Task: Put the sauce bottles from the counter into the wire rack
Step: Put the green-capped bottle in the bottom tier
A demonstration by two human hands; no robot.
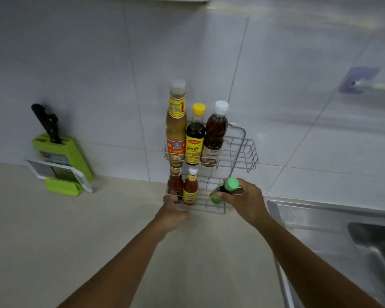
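Bottles [195, 134] in rack [242, 152] on counter [98, 230]

Two bare forearms, sleeveless, no rings or watch.

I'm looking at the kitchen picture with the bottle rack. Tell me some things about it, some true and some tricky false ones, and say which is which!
1. The right hand holds a green-capped bottle at the wire rack's lower shelf. True.
2. The top shelf has five bottles. False: it has three, a tall tan sauce bottle, a yellow-capped bottle and a white-capped bottle.
3. The left hand is at the front edge of the lower shelf. True.
4. The knife block is red. False: it is green, with a black knife handle sticking out.
5. The sink is left of the rack. False: it is on the right.
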